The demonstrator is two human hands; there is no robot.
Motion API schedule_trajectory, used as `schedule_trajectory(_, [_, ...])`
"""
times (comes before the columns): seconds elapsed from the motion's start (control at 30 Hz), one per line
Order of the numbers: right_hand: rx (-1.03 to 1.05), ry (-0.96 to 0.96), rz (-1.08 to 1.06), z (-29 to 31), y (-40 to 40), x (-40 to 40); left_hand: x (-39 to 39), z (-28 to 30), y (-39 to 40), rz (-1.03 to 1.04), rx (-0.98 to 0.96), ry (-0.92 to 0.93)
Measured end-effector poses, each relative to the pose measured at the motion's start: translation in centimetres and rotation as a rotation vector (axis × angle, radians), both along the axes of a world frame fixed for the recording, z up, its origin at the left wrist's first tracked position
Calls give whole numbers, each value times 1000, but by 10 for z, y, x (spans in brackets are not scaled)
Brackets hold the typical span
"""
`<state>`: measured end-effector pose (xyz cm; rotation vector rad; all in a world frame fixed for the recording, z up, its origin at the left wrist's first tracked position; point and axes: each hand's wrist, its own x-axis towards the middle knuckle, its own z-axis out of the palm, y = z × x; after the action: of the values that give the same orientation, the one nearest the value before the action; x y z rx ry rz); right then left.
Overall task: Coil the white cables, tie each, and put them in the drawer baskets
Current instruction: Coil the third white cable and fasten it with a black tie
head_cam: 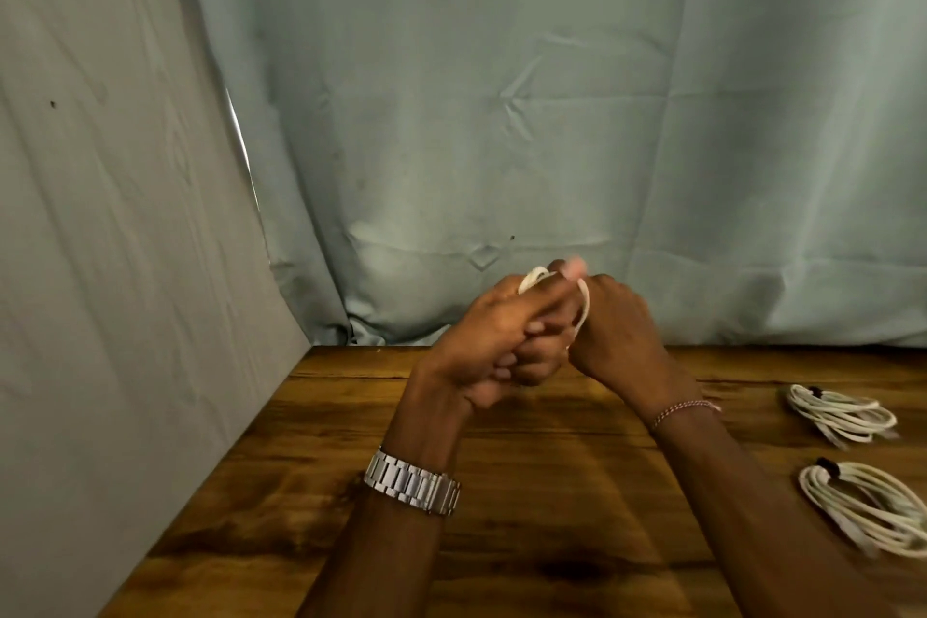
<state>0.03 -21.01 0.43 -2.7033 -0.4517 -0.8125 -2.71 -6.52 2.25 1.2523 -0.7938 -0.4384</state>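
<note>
Above the dark-grained wooden bench [311,457], the left hand [481,341], a silver metal link watch [412,481] on its wrist, curls its fingers round a thin white cable [532,277]. The right hand [609,331], a pink thread bracelet [684,409] at its wrist, grips the same cable. Well to the right lie two tied white cable coils on the bench, a farther one [842,414] and a nearer one [868,504].
</note>
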Motion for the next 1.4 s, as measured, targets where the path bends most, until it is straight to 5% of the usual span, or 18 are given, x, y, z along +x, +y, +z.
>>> schedule_trajectory(0.13, [-66, 49, -87, -2, 2, 0, 10, 1, 6, -133, -187, 186])
schedule_trajectory(0.3, [-253, 92, -90, -2, 8, -10, 18, 0, -1, 188, -366, 265])
schedule_trajectory(0.53, [-493, 406, 125, -4, 35, -27, 22, 4, 3, 420, -516, 350])
schedule_trajectory(0.77, [-411, 413, 155, 18, 24, -48, 21, 4, 6, 495, -444, 207])
schedule_trajectory(1.17, [-287, 423, 275, 29, 16, -67, 37, -1, 20, 509, -584, 358])
schedule_trajectory(1.4, [-255, 447, 285, 34, 8, -70, 39, -2, 25, 597, -491, 248])
